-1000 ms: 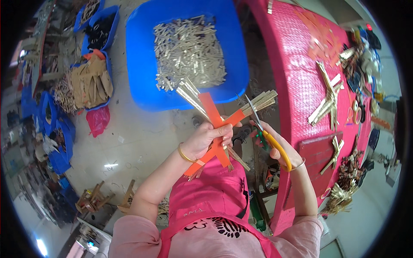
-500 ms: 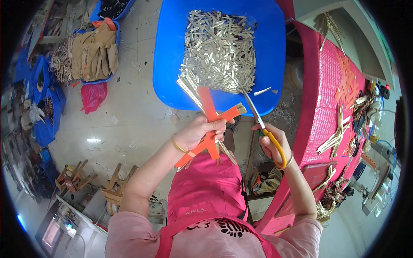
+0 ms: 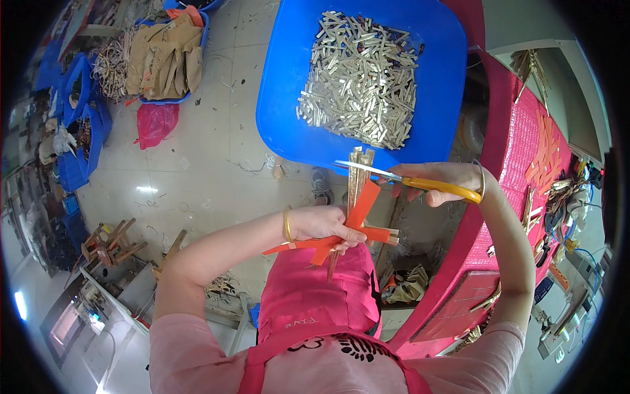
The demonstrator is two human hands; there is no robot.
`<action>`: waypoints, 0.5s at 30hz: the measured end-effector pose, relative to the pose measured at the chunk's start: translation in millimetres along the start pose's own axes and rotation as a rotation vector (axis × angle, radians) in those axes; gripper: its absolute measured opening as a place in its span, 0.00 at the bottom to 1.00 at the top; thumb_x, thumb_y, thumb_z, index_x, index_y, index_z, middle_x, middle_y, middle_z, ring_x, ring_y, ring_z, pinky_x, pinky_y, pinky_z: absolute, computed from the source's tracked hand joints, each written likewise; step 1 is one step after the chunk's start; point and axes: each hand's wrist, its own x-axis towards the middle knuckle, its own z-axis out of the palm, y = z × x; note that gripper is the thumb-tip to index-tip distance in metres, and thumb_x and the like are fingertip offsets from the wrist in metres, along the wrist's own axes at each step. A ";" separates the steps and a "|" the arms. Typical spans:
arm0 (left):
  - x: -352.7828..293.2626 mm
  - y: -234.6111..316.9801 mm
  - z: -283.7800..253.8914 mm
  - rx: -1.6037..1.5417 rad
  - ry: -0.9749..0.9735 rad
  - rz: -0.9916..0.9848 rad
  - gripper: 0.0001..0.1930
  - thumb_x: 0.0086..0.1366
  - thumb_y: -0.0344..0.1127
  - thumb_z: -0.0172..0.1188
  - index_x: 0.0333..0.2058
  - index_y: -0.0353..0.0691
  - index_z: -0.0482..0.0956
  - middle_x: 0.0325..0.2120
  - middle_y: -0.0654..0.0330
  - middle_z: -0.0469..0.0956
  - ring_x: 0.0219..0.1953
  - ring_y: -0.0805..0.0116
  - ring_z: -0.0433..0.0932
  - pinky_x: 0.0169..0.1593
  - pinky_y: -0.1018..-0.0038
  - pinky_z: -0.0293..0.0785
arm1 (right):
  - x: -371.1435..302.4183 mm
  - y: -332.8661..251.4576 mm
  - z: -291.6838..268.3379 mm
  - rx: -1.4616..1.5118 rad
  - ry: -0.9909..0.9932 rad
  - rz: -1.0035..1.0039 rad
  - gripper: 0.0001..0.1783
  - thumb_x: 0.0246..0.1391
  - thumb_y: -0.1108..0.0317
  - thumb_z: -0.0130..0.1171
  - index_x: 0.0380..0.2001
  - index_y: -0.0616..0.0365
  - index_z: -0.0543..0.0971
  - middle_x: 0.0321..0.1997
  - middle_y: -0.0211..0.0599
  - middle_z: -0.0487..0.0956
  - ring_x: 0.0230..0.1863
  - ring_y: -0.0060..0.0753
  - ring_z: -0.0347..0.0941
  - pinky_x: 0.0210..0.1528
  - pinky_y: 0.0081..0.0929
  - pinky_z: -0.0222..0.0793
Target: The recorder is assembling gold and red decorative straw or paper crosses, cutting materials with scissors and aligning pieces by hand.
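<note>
My left hand is closed on a crossed bundle of flat strips. Orange strips lie on the near side, and gold strips stick out past them toward the tub. In my right hand is a pair of scissors with yellow-orange handles. Their blades reach leftward across the upper part of the gold strips, close to the ends; whether they are fully closed on them I cannot tell. Just beyond, a blue tub holds a heap of short gold clippings.
At right, a pink-covered table bears orange strips and gold strips. To the far left stand a blue crate with folded brown material and a pink plastic bag. Low wooden stools are at lower left.
The bundle has turned, so its gold ends now point straight toward the tub. My right hand has risen, bringing the scissors from pointing into the tub to lying across the gold strips.
</note>
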 end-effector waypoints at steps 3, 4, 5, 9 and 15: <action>-1.1 0.9 1.5 0.004 0.010 -0.074 0.11 0.59 0.38 0.53 0.31 0.35 0.69 0.19 0.68 0.63 0.20 0.80 0.62 0.29 0.80 0.63 | -0.2 -17.1 -6.3 -0.078 -0.021 0.147 0.46 0.41 0.35 0.51 0.55 0.60 0.57 0.50 0.43 0.66 0.51 0.34 0.61 0.51 0.30 0.57; -0.9 -1.4 -0.6 0.005 0.020 -0.089 0.09 0.59 0.37 0.53 0.31 0.36 0.69 0.18 0.68 0.63 0.19 0.80 0.63 0.29 0.80 0.64 | -0.3 -18.2 -6.8 -0.113 -0.005 0.202 0.45 0.41 0.37 0.52 0.54 0.61 0.59 0.50 0.43 0.67 0.51 0.35 0.62 0.51 0.30 0.57; -1.1 -2.4 -1.7 0.007 0.030 -0.104 0.08 0.59 0.35 0.53 0.31 0.37 0.69 0.17 0.68 0.63 0.18 0.80 0.63 0.28 0.80 0.65 | 0.4 -15.7 -6.9 -0.112 -0.006 0.202 0.45 0.41 0.37 0.52 0.54 0.61 0.59 0.50 0.43 0.67 0.51 0.35 0.62 0.51 0.30 0.57; -3.9 -0.4 -3.1 0.033 0.044 -0.159 0.07 0.59 0.35 0.53 0.30 0.37 0.68 0.17 0.68 0.64 0.18 0.79 0.63 0.28 0.79 0.65 | -1.6 -16.3 -0.8 -0.298 0.149 0.213 0.39 0.37 0.46 0.62 0.47 0.62 0.67 0.40 0.41 0.72 0.40 0.33 0.67 0.43 0.27 0.62; -1.8 5.0 -10.4 0.010 0.013 -0.196 0.10 0.58 0.36 0.54 0.32 0.35 0.69 0.18 0.67 0.64 0.20 0.80 0.63 0.27 0.81 0.62 | -14.5 -5.4 6.8 -0.373 0.298 0.234 0.31 0.40 0.48 0.61 0.40 0.64 0.73 0.34 0.43 0.76 0.38 0.36 0.72 0.41 0.29 0.64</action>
